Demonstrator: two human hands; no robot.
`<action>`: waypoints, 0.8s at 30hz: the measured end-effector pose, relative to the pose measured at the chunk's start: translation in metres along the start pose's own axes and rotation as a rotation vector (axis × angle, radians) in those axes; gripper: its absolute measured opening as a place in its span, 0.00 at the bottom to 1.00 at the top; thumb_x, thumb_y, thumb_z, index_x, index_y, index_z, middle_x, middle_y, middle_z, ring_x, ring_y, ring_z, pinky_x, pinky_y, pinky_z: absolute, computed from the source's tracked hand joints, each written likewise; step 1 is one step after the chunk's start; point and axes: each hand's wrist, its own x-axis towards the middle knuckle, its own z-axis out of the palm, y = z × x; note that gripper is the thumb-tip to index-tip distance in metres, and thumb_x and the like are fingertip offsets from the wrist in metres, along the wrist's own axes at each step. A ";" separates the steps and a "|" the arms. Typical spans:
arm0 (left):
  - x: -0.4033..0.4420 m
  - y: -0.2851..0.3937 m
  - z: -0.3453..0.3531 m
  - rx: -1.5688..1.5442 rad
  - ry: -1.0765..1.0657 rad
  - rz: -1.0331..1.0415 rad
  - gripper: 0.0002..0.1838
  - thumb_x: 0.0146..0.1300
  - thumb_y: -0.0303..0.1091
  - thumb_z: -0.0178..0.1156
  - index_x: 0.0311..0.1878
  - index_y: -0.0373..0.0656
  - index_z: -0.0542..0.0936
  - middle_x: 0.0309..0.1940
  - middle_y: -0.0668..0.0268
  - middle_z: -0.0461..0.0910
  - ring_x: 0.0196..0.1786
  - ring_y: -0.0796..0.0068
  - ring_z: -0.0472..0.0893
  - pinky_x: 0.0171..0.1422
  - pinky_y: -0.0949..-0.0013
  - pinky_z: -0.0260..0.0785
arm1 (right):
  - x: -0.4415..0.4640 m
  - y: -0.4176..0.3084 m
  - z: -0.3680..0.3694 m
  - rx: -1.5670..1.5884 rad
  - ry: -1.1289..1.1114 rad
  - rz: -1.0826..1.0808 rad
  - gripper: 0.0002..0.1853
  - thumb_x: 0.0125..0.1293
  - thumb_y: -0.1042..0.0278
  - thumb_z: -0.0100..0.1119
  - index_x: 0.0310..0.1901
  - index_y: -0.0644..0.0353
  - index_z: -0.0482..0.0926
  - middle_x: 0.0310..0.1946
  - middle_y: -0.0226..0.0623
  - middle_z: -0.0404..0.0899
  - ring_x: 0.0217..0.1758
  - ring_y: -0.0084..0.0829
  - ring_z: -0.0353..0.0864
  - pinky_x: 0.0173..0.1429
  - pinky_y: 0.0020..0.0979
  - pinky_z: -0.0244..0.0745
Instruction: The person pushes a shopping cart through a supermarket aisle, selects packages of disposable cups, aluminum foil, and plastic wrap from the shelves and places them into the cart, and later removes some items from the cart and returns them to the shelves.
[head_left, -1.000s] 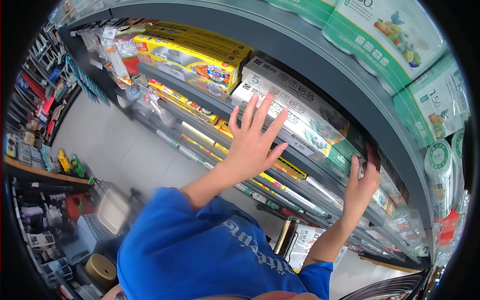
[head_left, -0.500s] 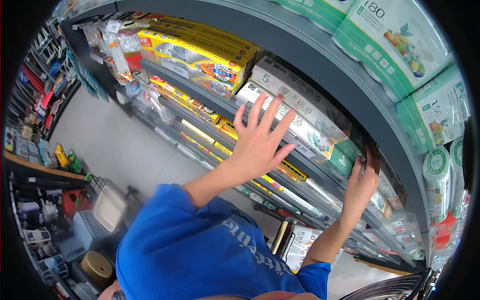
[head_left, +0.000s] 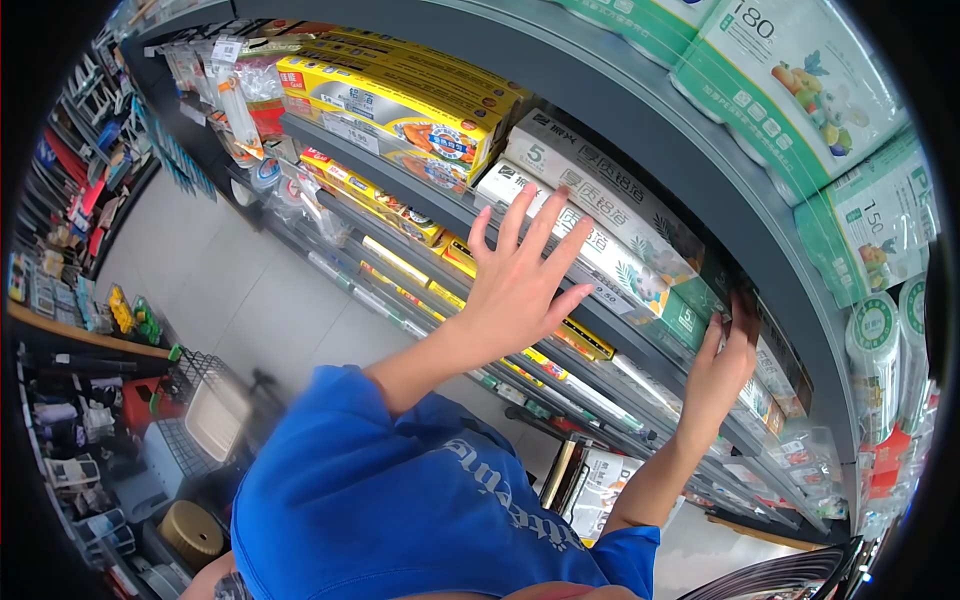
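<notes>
Two long white foil boxes lie stacked on the grey shelf, the upper one [head_left: 600,190] set further back than the lower one [head_left: 625,262]. My left hand [head_left: 515,285] rests its spread fingertips on the front of these boxes. At their right end, my right hand [head_left: 722,360] reaches into the shelf by the green end of the box [head_left: 685,318]. Its fingers are apart, some hidden in the dark gap, and whether they grip anything is not visible. Yellow foil boxes [head_left: 400,120] are stacked just left of the white ones.
Green-and-white packs [head_left: 790,90] fill the shelf above. Lower shelves hold more long yellow boxes [head_left: 370,200]. Hanging goods [head_left: 238,115] are at the upper left. A wire basket [head_left: 185,440] and a beige tray [head_left: 218,415] stand lower left beyond the tiled floor [head_left: 260,280].
The view has shifted slightly, so the shelf goods appear a little further right. Both hands keep nearly the same pose at the white boxes.
</notes>
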 end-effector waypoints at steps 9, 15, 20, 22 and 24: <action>0.000 -0.004 0.002 0.019 -0.010 -0.002 0.34 0.65 0.49 0.66 0.73 0.49 0.71 0.78 0.53 0.58 0.80 0.42 0.52 0.73 0.29 0.41 | -0.006 -0.008 -0.004 -0.040 0.038 0.000 0.19 0.72 0.75 0.58 0.62 0.67 0.77 0.61 0.54 0.78 0.63 0.54 0.78 0.65 0.46 0.73; 0.005 -0.020 0.002 -0.452 0.317 0.253 0.29 0.61 0.46 0.70 0.61 0.38 0.79 0.62 0.53 0.78 0.67 0.50 0.74 0.70 0.48 0.62 | -0.039 -0.017 -0.055 0.488 0.323 -0.205 0.21 0.78 0.65 0.53 0.62 0.75 0.73 0.56 0.54 0.81 0.52 0.43 0.85 0.54 0.39 0.83; 0.037 0.027 -0.029 -1.042 0.411 0.629 0.31 0.74 0.64 0.46 0.66 0.50 0.73 0.56 0.63 0.81 0.42 0.64 0.82 0.48 0.58 0.69 | -0.057 -0.013 -0.114 0.701 0.436 -0.432 0.27 0.78 0.46 0.44 0.60 0.62 0.76 0.54 0.40 0.82 0.40 0.31 0.76 0.41 0.32 0.72; 0.048 0.031 -0.044 -1.050 0.328 0.697 0.33 0.74 0.72 0.39 0.66 0.60 0.74 0.56 0.74 0.81 0.43 0.71 0.80 0.52 0.61 0.66 | -0.069 -0.006 -0.126 0.644 0.477 -0.438 0.23 0.78 0.49 0.40 0.56 0.55 0.80 0.52 0.29 0.82 0.37 0.23 0.71 0.38 0.28 0.65; 0.066 0.018 -0.051 -1.041 0.265 0.816 0.31 0.74 0.72 0.38 0.63 0.65 0.76 0.54 0.84 0.82 0.44 0.78 0.78 0.53 0.63 0.64 | -0.075 -0.005 -0.120 0.592 0.617 -0.415 0.19 0.75 0.55 0.40 0.50 0.51 0.82 0.48 0.21 0.82 0.34 0.17 0.67 0.37 0.26 0.62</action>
